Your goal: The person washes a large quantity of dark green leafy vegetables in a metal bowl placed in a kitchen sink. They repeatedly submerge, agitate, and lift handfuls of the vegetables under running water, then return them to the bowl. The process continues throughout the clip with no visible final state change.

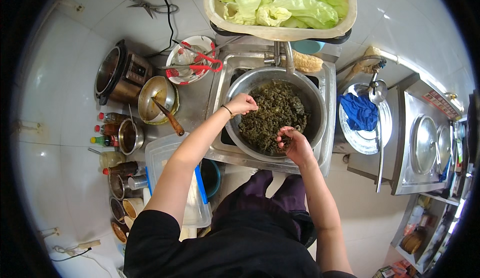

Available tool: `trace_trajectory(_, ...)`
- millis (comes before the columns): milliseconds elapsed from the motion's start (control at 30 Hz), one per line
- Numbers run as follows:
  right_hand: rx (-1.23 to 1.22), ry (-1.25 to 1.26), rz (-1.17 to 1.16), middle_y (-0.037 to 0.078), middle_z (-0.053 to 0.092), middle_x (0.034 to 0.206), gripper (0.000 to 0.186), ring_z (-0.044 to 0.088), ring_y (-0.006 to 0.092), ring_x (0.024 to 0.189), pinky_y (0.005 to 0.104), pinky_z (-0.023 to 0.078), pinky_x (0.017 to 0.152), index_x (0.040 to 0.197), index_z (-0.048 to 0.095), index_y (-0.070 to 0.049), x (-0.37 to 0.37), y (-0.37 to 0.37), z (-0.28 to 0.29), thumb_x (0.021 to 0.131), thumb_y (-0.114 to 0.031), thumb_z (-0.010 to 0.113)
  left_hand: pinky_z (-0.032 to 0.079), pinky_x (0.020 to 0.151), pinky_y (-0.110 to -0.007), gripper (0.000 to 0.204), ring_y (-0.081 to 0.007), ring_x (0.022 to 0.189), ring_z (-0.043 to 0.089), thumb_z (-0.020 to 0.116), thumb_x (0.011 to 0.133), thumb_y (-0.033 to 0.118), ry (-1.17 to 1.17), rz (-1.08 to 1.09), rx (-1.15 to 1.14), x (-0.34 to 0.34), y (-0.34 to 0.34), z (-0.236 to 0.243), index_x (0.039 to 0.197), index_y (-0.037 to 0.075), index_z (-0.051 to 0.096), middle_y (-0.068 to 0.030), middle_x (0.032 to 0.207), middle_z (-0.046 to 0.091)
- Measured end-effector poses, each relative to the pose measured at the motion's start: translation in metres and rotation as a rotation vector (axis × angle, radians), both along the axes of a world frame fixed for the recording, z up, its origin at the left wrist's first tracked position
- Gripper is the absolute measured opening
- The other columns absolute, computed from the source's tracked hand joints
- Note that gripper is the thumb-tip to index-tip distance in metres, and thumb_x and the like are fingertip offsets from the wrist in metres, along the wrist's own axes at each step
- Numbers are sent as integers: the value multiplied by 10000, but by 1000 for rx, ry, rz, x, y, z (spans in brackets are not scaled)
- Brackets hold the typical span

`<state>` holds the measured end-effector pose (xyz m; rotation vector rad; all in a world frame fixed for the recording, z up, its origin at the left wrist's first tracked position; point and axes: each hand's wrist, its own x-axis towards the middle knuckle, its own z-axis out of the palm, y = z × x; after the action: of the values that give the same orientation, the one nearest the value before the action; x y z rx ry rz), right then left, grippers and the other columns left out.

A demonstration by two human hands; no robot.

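Dark greens lie heaped in the metal bowl, which sits in the sink straight ahead of me; the relation that counts is that the heap lies between my two hands, roughly round, with no clear long axis. My left hand comes over the bowl's left rim, fingertips pinched together at the heap's left edge; my right hand is at the near right side, fingers curled inward over the greens; both are about equally close to it, the right one nearer my body. The hands are well apart from each other; whether either one grips a shred I cannot tell. Beyond the bowl hangs the tap, with cabbage leaves in a basket behind it; right of the sink lies a blue cloth.
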<state>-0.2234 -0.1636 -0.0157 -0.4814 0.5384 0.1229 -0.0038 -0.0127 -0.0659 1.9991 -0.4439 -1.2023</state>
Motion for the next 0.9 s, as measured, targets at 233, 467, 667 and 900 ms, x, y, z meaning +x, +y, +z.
trace_trajectory(233,-21,20,-4,69,537,820,111,521,164,731,261,430,569,883,524,-17,0,0,3,811,-87,477,377,451,-225,199,-69,522,489,699,692,213,-292,-18,55,-11,-10,-30,688,30,621,-4,592,554)
trace_trajectory(467,-24,18,-13,74,535,827,115,517,165,729,264,423,579,884,525,-16,0,-1,0,807,-86,476,396,509,-195,111,-63,563,485,615,770,151,135,46,-52,-3,-7,-2,771,45,581,4,659,552)
trace_trajectory(667,-24,33,12,74,533,831,115,518,167,731,264,425,581,884,524,-16,3,3,-1,805,-83,474,473,596,-208,65,-81,631,552,573,802,110,351,142,-130,0,7,21,840,67,542,-10,730,570)
trace_trajectory(900,-14,18,24,73,533,828,114,519,167,726,262,427,583,884,521,-16,6,5,0,803,-76,467,422,474,-204,151,-63,529,491,653,738,187,98,-67,-39,-19,1,3,762,51,593,9,638,547)
